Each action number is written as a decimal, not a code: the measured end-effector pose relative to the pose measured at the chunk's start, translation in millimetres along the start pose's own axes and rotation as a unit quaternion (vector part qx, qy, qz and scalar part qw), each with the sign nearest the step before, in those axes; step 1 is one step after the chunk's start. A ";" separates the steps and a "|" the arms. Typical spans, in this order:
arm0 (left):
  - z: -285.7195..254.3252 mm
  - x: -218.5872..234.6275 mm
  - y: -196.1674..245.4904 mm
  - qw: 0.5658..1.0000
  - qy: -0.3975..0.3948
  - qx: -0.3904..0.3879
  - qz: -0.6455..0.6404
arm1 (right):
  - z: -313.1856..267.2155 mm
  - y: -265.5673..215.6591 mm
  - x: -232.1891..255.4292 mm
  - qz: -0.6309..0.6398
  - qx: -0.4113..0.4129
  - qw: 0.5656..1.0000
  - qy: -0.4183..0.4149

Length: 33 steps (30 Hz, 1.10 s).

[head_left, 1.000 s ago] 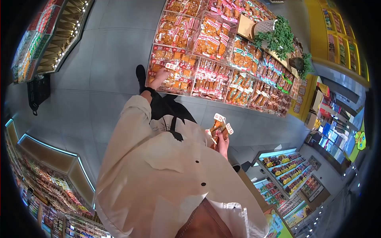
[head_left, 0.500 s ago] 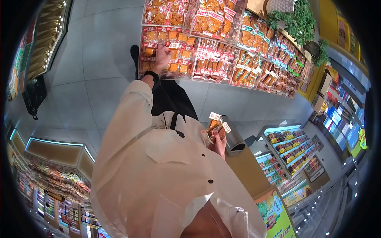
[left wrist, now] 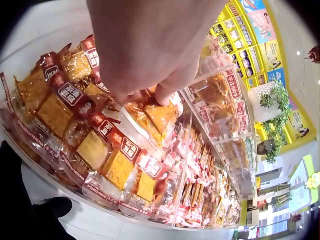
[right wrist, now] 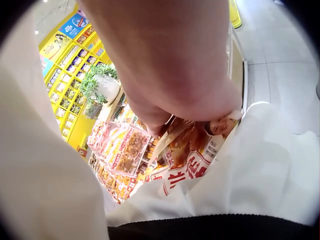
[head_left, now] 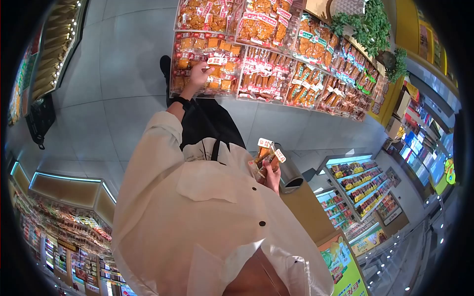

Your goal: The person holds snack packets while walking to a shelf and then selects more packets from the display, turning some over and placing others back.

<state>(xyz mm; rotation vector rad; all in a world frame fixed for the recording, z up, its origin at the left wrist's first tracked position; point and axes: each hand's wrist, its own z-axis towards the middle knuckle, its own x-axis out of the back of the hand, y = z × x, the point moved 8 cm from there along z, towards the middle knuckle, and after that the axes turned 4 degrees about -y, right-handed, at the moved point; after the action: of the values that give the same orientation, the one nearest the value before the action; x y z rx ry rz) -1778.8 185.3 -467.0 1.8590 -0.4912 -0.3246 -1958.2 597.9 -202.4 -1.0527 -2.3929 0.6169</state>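
My left hand (head_left: 199,75) is over the front left compartment of the snack display. Its fingers pinch a clear snack packet (left wrist: 161,120) with an orange-brown square inside; the palm hides part of it in the left wrist view. A white label (head_left: 216,61) shows just beyond the fingertips. Around and below lie similar red-labelled packets (left wrist: 118,167). Low near my body, at the right side of the jacket, my right hand (head_left: 272,178) grips a bunch of snack packets (head_left: 265,153) with white-and-red labels. In the right wrist view, a larger packet (right wrist: 187,150) shows under the fingers.
Clear-walled bins of wrapped snacks (head_left: 264,74) run to the right, with potted plants (head_left: 368,29) behind. A metal bin (head_left: 290,175) stands beside my right hand. A black basket (head_left: 41,120) sits on the grey floor (head_left: 131,74) at left.
The view has shifted, bringing the display lower left. My left hand dipped among the packets, then drew back slightly, and a white label now shows at its fingertips. My right hand keeps its packets.
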 end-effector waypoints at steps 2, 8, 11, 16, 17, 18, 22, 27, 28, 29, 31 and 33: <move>8.0 -11.7 -30.2 1.000 0.011 0.020 0.018 | -2.7 -4.7 -3.6 -0.006 0.002 1.000 0.006; 10.4 -25.7 -1.7 0.984 0.035 -0.003 0.174 | -4.0 -6.2 -3.8 -0.049 -0.018 0.999 0.004; 9.7 -28.8 -3.1 0.972 0.077 0.002 0.221 | -1.4 -0.9 1.9 -0.047 0.000 0.999 0.006; 12.0 -21.0 -1.6 0.979 0.089 0.029 0.182 | -2.3 0.5 5.2 -0.029 -0.003 0.999 0.014; 12.1 -14.9 -0.3 0.976 0.100 0.024 0.190 | -3.5 0.5 3.9 -0.022 -0.007 1.000 0.012; 12.3 -11.7 -2.9 0.972 0.100 0.034 0.211 | -4.1 1.5 2.3 -0.016 -0.010 1.000 0.009; 15.7 -4.4 -8.9 0.962 0.069 0.052 0.259 | -3.1 4.3 0.3 0.018 -0.008 1.000 0.001; 22.2 -23.1 -6.5 0.959 0.052 0.027 0.278 | -7.9 7.6 6.9 -0.031 -0.083 0.996 0.033; 22.8 -26.7 -7.4 0.959 0.053 0.028 0.276 | -9.3 5.1 5.2 -0.032 -0.082 0.996 0.034; 23.2 -27.4 -9.0 0.959 0.065 0.037 0.273 | -10.5 2.9 1.3 -0.017 -0.077 0.997 0.027; 23.2 -26.6 -13.7 0.959 0.078 0.047 0.269 | -9.2 4.7 2.3 -0.003 -0.072 0.997 0.020; 23.9 -25.9 -7.4 0.955 0.060 0.021 0.288 | -6.7 7.9 5.5 -0.011 -0.064 0.998 0.026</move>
<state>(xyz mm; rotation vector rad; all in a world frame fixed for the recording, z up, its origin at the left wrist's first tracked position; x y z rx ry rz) -1810.9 180.2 -482.3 1.6749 -0.9290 0.1912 -1953.3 608.3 -200.3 -1.0806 -2.4215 0.4268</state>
